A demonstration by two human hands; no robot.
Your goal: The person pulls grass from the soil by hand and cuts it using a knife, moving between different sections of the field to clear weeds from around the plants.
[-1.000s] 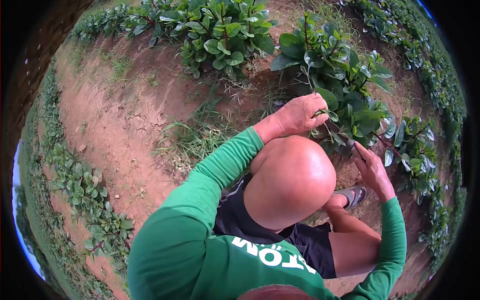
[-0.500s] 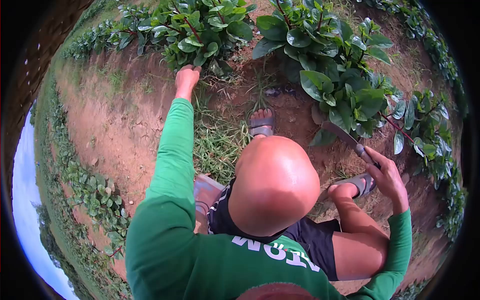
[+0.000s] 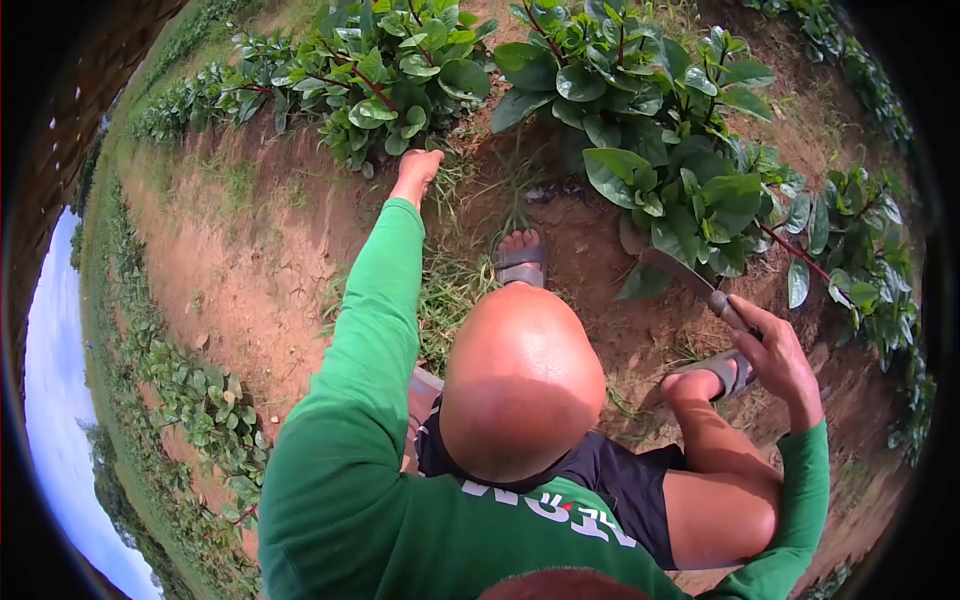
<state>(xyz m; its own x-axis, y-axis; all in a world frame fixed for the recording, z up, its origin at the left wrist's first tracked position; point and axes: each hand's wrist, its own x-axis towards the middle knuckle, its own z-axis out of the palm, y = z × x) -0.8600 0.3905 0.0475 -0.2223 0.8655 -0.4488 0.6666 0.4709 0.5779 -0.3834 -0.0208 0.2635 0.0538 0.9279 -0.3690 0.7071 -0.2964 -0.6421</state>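
Note:
My left hand (image 3: 420, 172) is closed at ground level, just below a leafy green plant (image 3: 375, 90) with reddish stems. Grass blades (image 3: 450, 185) stick out around its curled fingers, and the fingertips are partly hidden. In my right hand (image 3: 775, 350) is a knife (image 3: 680, 270) with a dark, slightly curved blade, gripped by its handle. The blade points up and left, close to the lower leaves of a second leafy plant (image 3: 725, 205).
My sandalled foot (image 3: 520, 255) stands between the two plants, the other sandal (image 3: 735, 372) beneath my right hand. Loose grass (image 3: 445, 310) lies left of my bent knee (image 3: 525, 380). A pale box-like object (image 3: 425, 385) sits partly hidden beside my thigh. More plant rows (image 3: 200, 400) run along the left.
My left hand has moved right and slightly down, away from the plant's leaves to the grass beside its base. My right hand keeps the knife in nearly the same place.

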